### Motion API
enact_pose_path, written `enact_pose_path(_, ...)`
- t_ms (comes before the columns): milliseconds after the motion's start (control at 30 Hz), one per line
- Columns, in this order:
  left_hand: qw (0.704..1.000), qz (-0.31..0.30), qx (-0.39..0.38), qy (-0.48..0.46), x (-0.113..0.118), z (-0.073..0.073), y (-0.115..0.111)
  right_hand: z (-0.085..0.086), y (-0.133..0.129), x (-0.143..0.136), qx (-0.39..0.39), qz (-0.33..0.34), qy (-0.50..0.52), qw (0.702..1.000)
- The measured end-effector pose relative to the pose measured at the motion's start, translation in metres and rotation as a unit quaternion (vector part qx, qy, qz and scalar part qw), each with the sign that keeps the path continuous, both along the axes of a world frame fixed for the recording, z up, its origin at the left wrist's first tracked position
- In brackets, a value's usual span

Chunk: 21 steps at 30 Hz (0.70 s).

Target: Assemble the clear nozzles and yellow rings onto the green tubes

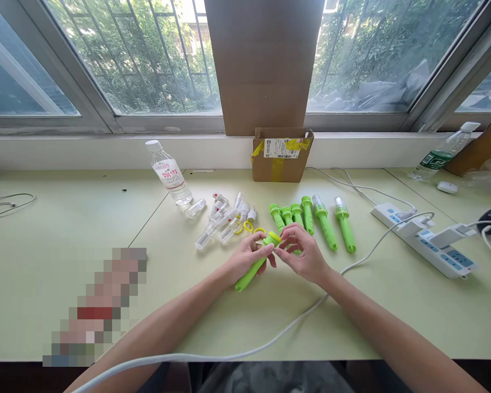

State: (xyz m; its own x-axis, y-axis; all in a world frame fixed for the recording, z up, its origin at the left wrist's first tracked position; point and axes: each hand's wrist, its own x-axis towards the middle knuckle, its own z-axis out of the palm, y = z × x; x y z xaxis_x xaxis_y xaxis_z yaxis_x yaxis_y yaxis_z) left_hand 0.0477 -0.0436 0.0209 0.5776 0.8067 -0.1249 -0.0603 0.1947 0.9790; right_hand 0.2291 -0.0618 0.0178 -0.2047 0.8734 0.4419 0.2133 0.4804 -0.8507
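A green tube (249,275) lies tilted in my left hand (249,255), whose fingers wrap round its upper part. Around the tube's top end sits a yellow ring (274,238). My right hand (303,254) is at that end, with thumb and fingertips closed at the ring's edge. Beyond my hands, several clear plastic covers (207,236) lie in a pile, beside loose yellow rings (248,225). To the right is a row of green tubes (306,215); two of them, such as the far-right one (346,226), carry clear tops.
A water bottle (172,177) stands behind the pile. At the back is a cardboard box (282,161). A power strip (425,240) with plugs lies right, and a white cable (294,322) crosses in front of me. A blurred-out object (98,305) lies left.
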Motion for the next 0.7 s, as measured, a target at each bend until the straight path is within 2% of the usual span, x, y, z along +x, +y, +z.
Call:
enact_pose_path(167,1.000,-0.019,0.000,-0.009,-0.002,-0.002,0.003,-0.002,0.002,0.000,0.000,0.014,0.003,1.000)
enact_pose_path(367,1.000,-0.030,-0.008,-0.006,-0.004,0.001,0.006,-0.003,0.001,-0.001,0.048,-0.022,0.004,0.999)
enact_pose_path(500,0.998,-0.042,-0.001,0.040,-0.004,0.006,0.004,-0.003,0.002,0.001,0.068,-0.039,0.002,0.997)
enact_pose_path(600,0.989,-0.057,0.049,0.124,-0.003,0.009,0.002,-0.001,0.005,0.006,0.071,-0.060,-0.007,0.996)
enact_pose_path(700,0.966,-0.038,0.175,0.186,-0.002,0.008,0.000,0.000,0.009,0.011,0.070,-0.083,-0.013,0.994)
